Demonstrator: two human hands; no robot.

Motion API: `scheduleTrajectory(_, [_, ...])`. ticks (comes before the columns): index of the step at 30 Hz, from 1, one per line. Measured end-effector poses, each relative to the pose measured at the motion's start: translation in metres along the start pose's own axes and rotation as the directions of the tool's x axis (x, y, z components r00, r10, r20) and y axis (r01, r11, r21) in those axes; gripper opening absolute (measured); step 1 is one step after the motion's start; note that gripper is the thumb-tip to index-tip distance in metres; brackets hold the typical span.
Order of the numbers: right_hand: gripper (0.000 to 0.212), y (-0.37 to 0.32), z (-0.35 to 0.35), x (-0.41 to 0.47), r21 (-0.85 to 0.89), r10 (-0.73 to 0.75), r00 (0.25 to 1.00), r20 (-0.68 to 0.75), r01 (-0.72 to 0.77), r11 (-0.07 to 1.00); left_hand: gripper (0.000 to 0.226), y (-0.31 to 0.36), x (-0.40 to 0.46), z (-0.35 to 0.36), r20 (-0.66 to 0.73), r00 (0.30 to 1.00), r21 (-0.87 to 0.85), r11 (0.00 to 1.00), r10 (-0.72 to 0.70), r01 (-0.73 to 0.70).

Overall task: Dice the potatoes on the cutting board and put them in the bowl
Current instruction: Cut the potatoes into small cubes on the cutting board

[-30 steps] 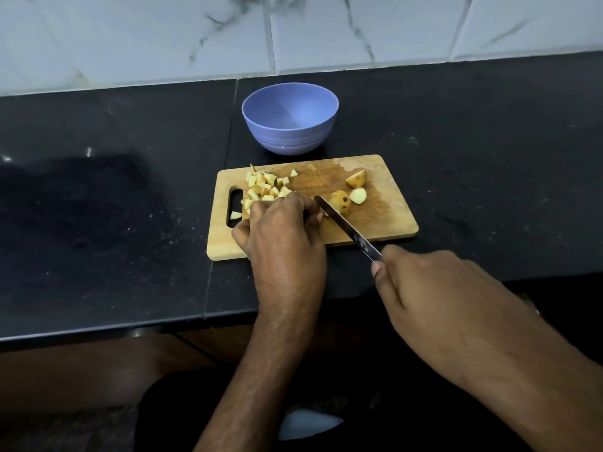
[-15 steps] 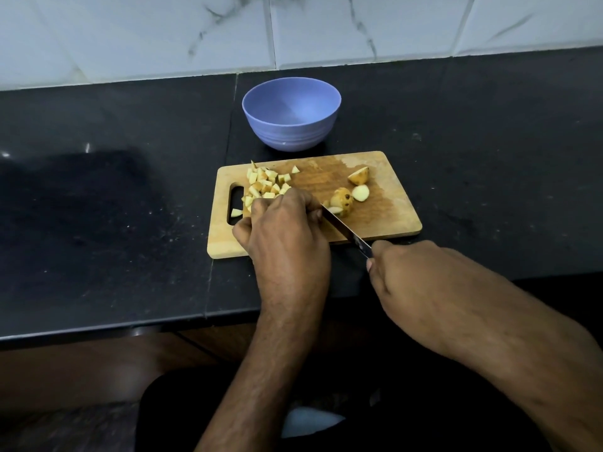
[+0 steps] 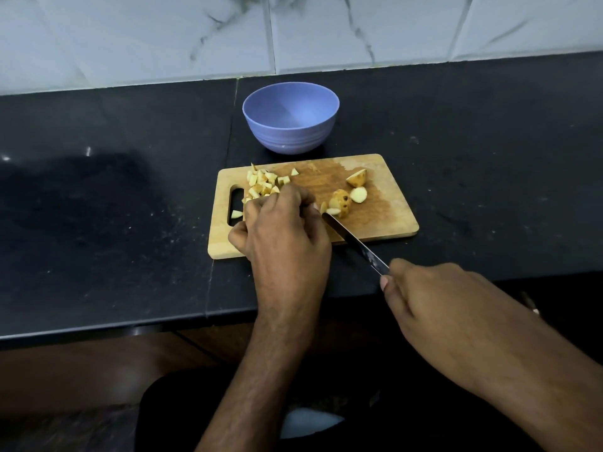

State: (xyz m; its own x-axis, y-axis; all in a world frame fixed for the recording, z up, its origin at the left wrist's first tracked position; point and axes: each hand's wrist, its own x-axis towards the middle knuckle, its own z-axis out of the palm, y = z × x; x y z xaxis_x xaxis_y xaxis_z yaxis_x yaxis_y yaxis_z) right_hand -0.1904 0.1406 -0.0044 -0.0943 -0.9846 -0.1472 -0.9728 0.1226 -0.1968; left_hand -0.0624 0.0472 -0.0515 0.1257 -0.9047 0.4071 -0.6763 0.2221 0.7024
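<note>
The left hand [image 3: 287, 230] rests on the rectangular wooden cutting board [image 3: 388, 220] with its fingers curled down over something on the wood; what they pin is hidden under the knuckles. The right hand [image 3: 434, 298], off the board's near edge, is wrapped round the handle of a steel-bladed kitchen knife [image 3: 354, 243], whose tip lies on the board right beside the left fingertips.

The main risk, as I judge it, is that closeness: a stroke that wanders toward the knuckles could nick a finger, since the blade's tip is partly hidden behind that hand. A small piece could also roll or squirt out under pressure.

On the board's handle-slot end sits a heap of pale diced potato cubes [image 3: 262, 184], touching the left hand, with one cube [image 3: 237, 214] lying at the slot itself; a careless sweep could push these off onto the black stone countertop [image 3: 114, 223]. Toward the board's other end lie larger uncut potato chunks with brown skin [image 3: 341, 203], so dicing appears unfinished.

Just beyond the board's far edge stands the round lilac-blue plastic bowl [image 3: 290, 138], with no potato visible inside. Nothing stands between board and bowl. Behind the bowl rises a white marbled tile wall [image 3: 163, 37].
</note>
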Motion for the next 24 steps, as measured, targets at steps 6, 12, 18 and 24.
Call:
scheduleTrajectory(6, [0.034, -0.001, -0.003, -0.002, 0.016, 0.008, 1.0, -0.014, -0.007, 1.0, 0.01, -0.004, -0.007, -0.001, 0.032, 0.999, 0.154, 0.988, 0.001, -0.006])
scheduleTrajectory(12, [0.037, -0.009, -0.009, 0.001, 0.018, 0.006, 1.0, -0.021, -0.005, 1.0, 0.018, -0.005, -0.007, -0.005, 0.048, 0.999, 0.139, 0.99, -0.023, 0.016])
scheduleTrajectory(18, [0.03, -0.012, -0.007, 0.004, 0.042, -0.01, 1.0, -0.025, 0.011, 0.999, 0.019, -0.003, -0.009, -0.005, 0.004, 1.0, 0.135, 0.991, -0.022, 0.021])
scheduleTrajectory(24, [0.032, -0.011, -0.002, 0.008, 0.057, -0.022, 0.998, 0.059, 0.019, 0.998, 0.014, -0.005, -0.008, -0.004, 0.007, 1.0, 0.122, 0.992, -0.011, 0.01])
